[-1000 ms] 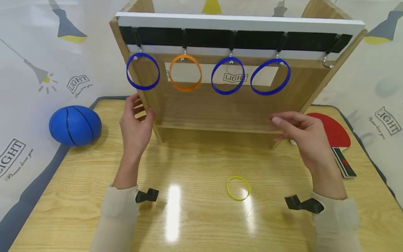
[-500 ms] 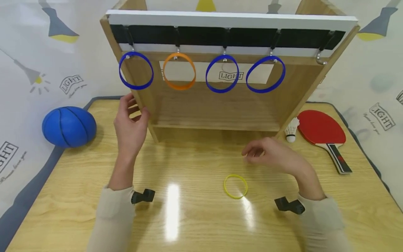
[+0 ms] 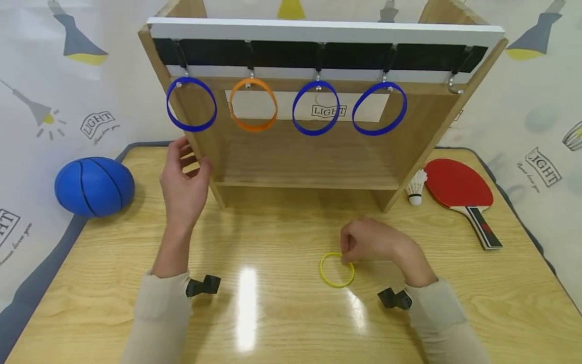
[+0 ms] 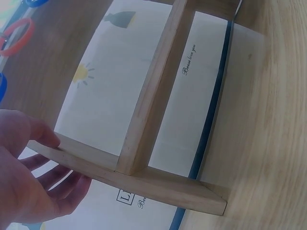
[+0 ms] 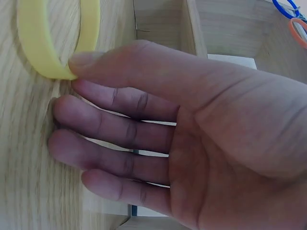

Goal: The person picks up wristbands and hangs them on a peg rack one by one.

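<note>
My left hand (image 3: pixel 184 187) grips the side board of a wooden rack (image 3: pixel 309 167), its thumb on the near face and its fingers behind; the left wrist view shows the board (image 4: pixel 129 184) between them. Low over the table, my right hand (image 3: pixel 375 241) pinches the edge of a yellow ring (image 3: pixel 322 270) between thumb and index finger. The other fingers lie close to the wood in the right wrist view, where the ring (image 5: pixel 36 52) stands tilted up. Along the rack's front, blue rings (image 3: pixel 213 108) and an orange ring (image 3: pixel 254 128) hang from metal hooks; the rightmost hook (image 3: pixel 454 87) is bare.
A blue ball (image 3: pixel 94 187) sits on the table (image 3: pixel 282 313) left of the rack. To the rack's right lie a shuttlecock (image 3: pixel 416 188) and a red table tennis bat (image 3: pixel 459 183). A printed cloth (image 3: pixel 41 167) rises behind the table.
My right hand has come down from the rack's right side to the yellow ring and pinched its edge. The left hand stays on the side board. The head view has shifted slightly.
</note>
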A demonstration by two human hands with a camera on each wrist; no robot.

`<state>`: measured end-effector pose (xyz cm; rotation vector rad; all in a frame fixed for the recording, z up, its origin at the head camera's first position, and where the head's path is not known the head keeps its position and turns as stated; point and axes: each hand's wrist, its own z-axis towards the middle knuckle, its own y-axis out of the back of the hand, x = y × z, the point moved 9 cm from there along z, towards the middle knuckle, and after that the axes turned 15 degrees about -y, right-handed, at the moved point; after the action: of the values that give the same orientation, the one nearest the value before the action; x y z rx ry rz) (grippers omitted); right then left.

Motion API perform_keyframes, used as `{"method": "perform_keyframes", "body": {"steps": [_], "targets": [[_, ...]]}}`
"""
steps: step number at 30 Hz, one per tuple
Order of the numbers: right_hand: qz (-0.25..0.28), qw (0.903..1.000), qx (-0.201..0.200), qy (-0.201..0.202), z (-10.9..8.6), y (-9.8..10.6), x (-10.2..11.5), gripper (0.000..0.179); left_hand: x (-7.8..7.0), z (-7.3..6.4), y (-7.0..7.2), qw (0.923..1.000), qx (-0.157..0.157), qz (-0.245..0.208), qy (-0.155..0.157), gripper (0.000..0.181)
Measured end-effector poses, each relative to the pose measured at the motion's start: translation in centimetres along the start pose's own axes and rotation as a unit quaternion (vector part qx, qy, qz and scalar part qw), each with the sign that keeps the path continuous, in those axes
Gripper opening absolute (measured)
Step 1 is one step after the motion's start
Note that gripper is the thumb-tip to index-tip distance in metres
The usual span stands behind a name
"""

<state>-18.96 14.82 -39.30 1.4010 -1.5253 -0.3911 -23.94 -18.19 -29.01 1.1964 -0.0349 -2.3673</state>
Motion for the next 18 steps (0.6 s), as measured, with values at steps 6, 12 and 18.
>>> {"method": "perform_keyframes", "body": {"steps": [6,12,18], "targets": [[0.001,1.0000,-0.007,0.006,0.2,0.3,-0.2,0.010,0.3,-0.1,0.1,1.0000,-0.002,-0.001,0.002,0.042],[0.053,0.9940,-0.068,0.067,-1.1,3.2,0.4,0.009,-0.2,-0.2,0.1,1.0000,0.000,-0.001,-0.002,0.042],[0.052,0.9868,-0.134,0.074,-2.3,5.3,0.5,0.010,-0.3,-0.1,0.0,1.0000,0.001,-0.001,-0.001,0.041]]}}
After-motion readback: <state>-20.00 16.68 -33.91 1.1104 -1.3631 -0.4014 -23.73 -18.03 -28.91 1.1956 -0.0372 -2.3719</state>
